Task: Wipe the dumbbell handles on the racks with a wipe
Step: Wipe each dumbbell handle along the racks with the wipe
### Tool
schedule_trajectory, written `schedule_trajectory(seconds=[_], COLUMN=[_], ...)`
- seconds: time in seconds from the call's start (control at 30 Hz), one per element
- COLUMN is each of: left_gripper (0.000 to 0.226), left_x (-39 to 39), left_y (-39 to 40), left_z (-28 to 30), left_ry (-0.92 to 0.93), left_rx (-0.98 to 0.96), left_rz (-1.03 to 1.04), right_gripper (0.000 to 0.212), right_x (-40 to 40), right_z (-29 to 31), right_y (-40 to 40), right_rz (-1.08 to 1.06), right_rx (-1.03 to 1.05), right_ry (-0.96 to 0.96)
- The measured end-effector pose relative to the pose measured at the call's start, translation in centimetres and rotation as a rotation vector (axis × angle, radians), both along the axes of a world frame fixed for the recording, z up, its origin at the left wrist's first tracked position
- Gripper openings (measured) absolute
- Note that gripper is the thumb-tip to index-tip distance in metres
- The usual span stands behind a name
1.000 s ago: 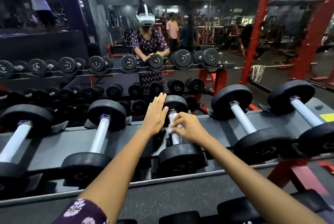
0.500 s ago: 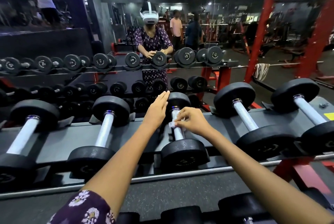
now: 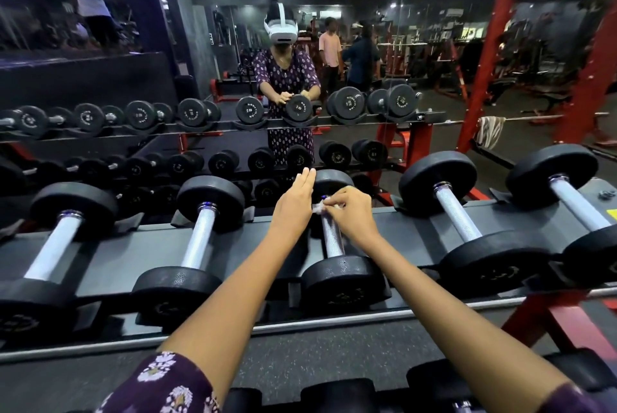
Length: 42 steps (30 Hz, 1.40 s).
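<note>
While pinched, wipe (image 3: 319, 206) against dumbbell handle (image 3: 332, 235).

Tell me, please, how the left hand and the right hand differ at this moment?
The left hand is flat with straight fingers beside the handle; the right hand has curled fingers pinching a white wipe against it. The left hand holds nothing; the right holds the wipe. Both are at the middle dumbbell.

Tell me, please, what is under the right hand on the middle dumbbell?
Under the right hand, a small white wipe is pinched against the far end of the handle. The hand covers most of the wipe.
</note>
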<state>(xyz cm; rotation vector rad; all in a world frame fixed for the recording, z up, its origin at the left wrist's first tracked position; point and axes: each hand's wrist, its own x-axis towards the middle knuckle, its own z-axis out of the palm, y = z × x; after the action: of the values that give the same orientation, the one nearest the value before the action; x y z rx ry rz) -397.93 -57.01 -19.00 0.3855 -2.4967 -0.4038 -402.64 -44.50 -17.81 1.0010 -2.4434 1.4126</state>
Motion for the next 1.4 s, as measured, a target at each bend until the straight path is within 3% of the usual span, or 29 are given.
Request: schedule_trajectory(seconds=[0.13,0.27,0.43,0.57,0.63,0.77,0.83,0.9,1.0,1.2,1.3,1.4], left_gripper=[0.053,0.054,0.051,0.053,0.054,0.057,0.068,0.064,0.055,0.053,0.050,0.050], left_x=[-0.3,-0.2,0.3,0.7,0.7,0.5,0.6,0.7,0.7,0.6,0.7,0.8], left_y=[0.0,0.0,1.0,1.2,1.3,0.9,0.8,0.7,0.8,0.7,0.7,0.9], left_z=[-0.3,-0.5,-0.1,-0.1,-0.3,-0.2,0.0,-0.1,-0.3,-0.2,0.2,0.4], left_ry=[-0.011,-0.016,0.036,0.067,0.065,0.010,0.001,0.009,0.025,0.017,0.008,0.009], left_rx=[-0.066,-0.078,0.068,0.127,0.123,0.034,-0.015,-0.029,0.010,0.091,0.110,0.135], left_rz=[0.046,0.038,0.000,-0.036,-0.037,-0.014,-0.008,-0.004,-0.015,-0.033,-0.037,-0.035], right_gripper=[0.011,0.006,0.011,0.005,0.005,0.012,0.015,0.013,0.013,0.018,0.019,0.021], right_x=[-0.6,0.0,-0.9,0.4,0.1,-1.5,-1.2,-0.4,-0.3,-1.8,-1.0,-0.3], right_z=[0.2,0.7,0.2,-0.1,0.0,0.6,0.3,-0.3,-0.3,0.4,-0.5,-1.4], right_y=[0.7,0.0,0.8,1.0,1.3,0.4,0.1,0.7,2.1,0.4,2.0,4.6], right_rz=[-0.062,0.069,0.018,0.194,0.234,0.084,0.117,0.214,0.295,0.150,0.221,0.314], right_rx=[-0.109,0.077,0.002,0.246,0.250,0.136,0.216,0.302,0.268,0.152,0.166,0.168], right_ry=[-0.189,0.034,-0.087,0.116,0.115,0.018,0.095,0.161,0.099,0.055,0.082,-0.047])
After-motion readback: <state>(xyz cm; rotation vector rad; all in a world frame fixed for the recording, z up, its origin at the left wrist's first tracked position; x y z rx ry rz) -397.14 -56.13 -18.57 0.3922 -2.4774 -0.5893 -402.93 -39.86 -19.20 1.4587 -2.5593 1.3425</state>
